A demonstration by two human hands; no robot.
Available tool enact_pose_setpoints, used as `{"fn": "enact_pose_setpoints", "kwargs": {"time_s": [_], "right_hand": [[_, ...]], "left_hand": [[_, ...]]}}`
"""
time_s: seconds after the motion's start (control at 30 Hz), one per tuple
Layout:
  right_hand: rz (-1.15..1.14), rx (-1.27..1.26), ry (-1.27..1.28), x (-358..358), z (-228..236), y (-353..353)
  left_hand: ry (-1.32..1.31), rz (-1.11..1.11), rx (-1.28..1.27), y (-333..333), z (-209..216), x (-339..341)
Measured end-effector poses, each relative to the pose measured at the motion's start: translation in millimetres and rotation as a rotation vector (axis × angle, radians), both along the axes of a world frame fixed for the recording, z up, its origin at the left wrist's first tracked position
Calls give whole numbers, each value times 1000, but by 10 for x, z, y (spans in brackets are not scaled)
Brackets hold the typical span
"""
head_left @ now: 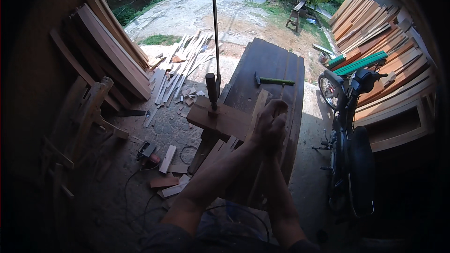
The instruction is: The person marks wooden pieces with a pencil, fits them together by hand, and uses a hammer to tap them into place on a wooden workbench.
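Observation:
My left hand and my right hand are closed and pressed together over the dark wooden workbench. Whatever lies between their fingers is hidden. A pale wood strip runs along the bench beside my left hand, its near part covered by it. Just beyond the hands a hammer with a green handle lies across the bench top. To the left, a thick wooden block sits at the bench edge, and a clamp with a dark handle stands upright on it.
Offcuts and a corded power tool lie on the floor at left. Behind them are thin strips and leaning boards. A motorcycle stands at right, before stacked planks and a wooden frame.

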State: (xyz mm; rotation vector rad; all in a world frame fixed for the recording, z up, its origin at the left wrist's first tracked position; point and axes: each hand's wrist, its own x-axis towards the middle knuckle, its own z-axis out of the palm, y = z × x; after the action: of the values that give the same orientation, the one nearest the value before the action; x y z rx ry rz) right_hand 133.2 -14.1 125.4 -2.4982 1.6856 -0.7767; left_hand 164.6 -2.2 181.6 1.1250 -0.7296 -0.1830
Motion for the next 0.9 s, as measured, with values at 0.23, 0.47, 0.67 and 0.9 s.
{"fn": "enact_pose_setpoints", "kwargs": {"time_s": [0.23, 0.47, 0.67, 0.9], "right_hand": [[158, 119, -218, 30, -97, -219], [176, 111, -57, 336, -503, -367], [172, -154, -171, 430, -1030, -719], [-122, -432, 112, 629, -423, -649]], "left_hand": [[-52, 21, 0, -128, -13, 110], [-39, 34, -4, -129, -18, 256], [-18, -4, -1, -293, -29, 305], [-13, -13, -37, -446, -32, 362]]}}
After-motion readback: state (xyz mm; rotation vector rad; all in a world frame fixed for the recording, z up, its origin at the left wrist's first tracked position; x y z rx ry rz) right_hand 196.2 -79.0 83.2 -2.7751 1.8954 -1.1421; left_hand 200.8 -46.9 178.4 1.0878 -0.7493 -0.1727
